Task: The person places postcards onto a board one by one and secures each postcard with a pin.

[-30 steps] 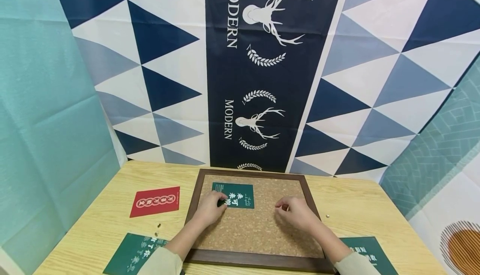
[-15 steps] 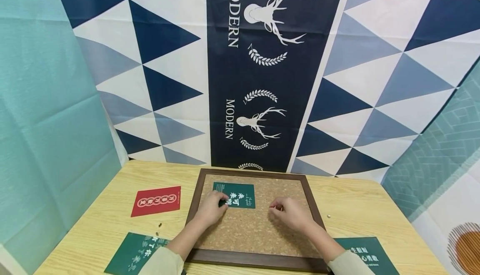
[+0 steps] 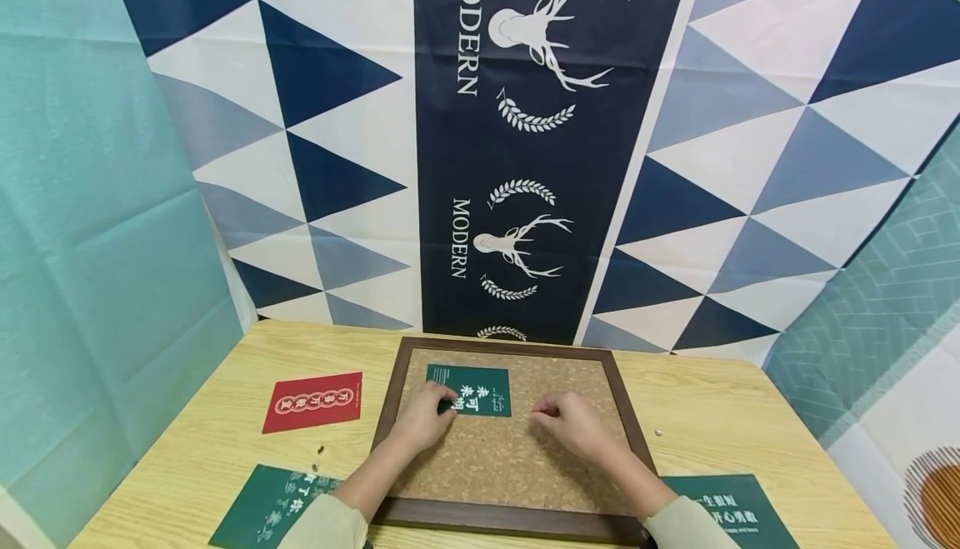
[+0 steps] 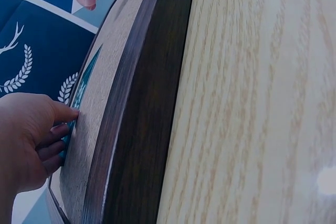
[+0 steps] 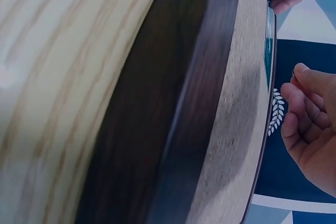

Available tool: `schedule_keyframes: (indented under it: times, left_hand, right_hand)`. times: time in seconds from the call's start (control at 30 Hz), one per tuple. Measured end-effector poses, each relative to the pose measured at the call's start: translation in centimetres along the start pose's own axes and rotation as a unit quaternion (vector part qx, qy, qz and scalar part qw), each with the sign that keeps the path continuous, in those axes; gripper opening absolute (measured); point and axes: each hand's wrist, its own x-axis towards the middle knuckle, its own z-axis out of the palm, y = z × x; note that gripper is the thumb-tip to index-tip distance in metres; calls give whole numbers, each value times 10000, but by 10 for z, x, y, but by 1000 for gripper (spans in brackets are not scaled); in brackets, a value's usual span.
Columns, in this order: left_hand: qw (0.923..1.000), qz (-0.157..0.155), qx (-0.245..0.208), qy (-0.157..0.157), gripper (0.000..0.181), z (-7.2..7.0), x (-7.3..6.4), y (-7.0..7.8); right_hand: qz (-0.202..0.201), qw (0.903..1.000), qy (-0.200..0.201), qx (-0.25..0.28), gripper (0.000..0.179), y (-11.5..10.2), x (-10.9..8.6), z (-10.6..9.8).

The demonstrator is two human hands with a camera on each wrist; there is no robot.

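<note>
A green card [image 3: 487,386] with white lettering lies on the upper left of a cork board [image 3: 480,466] in a dark wooden frame. My left hand [image 3: 423,417] rests on the card's lower left corner, its thumb and fingers spread around a patch of green. To the right of the card, over bare cork, is my right hand [image 3: 573,422]. Its thumb and index finger pinch a tiny dark thing [image 5: 293,72], which looks like a thumbtack; most of it is hidden by the fingertips. The other fingers of that hand are loosely curled.
A red card [image 3: 315,401] lies left of the board. One more green card [image 3: 258,507] is at the front left, another [image 3: 742,507] at the front right, both partly behind the sleeves. Tiny metallic pieces [image 3: 320,450] lie on the wooden table [image 3: 225,403]. A patterned cloth hangs behind.
My right hand has moved left over the cork, closer to the card. The left hand has stayed on the card, which has not moved on the board.
</note>
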Motion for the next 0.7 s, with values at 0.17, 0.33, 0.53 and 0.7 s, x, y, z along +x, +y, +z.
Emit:
schedule_keyframes:
  times: [0.17,0.33,0.53,0.7]
  left_hand:
    - [9999,57,88,-42,18,0,0,0]
    - [9996,105,225,-121,17,-1,0,0]
    - [9994,89,305,-134,16,0,0,0]
    - [9994,94,296,-145,16,0,-1,1]
  right_hand:
    - [-8,10000,46,88,9,-2,2,4]
    - [120,9998,66,123,8,-3,5,6]
    - [34,9998,-49,172,9,-3,7,7]
    - [-102,9994,-200,273,10,-5,8,6]
